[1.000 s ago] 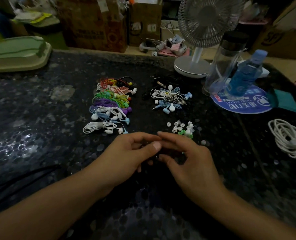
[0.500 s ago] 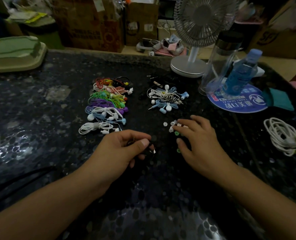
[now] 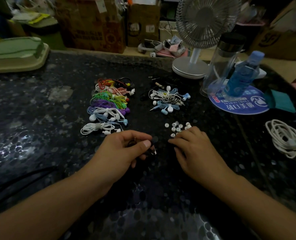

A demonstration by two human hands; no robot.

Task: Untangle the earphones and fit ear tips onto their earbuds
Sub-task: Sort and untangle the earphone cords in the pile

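My left hand (image 3: 126, 149) grips a black earphone (image 3: 151, 149) between thumb and fingers, its dark cable hard to see on the black table. My right hand (image 3: 194, 149) lies palm down, fingertips curled at the near edge of a scatter of small white ear tips (image 3: 175, 128); whether it pinches one is hidden. A row of bundled earphones in red, green, purple and white (image 3: 109, 106) lies beyond my left hand. A tangled pile of blue, white and striped earphones (image 3: 168, 100) sits beyond the ear tips.
A desk fan (image 3: 195, 49), a clear bottle (image 3: 221, 63) and a blue bottle (image 3: 242, 75) on a round blue mat (image 3: 239, 104) stand at back right. A coiled white cable (image 3: 284, 137) lies far right. A green tray (image 3: 13, 54) sits back left.
My right hand left my left hand, reached out to the ear tips, and has now drawn back slightly toward their near edge. My left hand keeps its grip on the black earphone.
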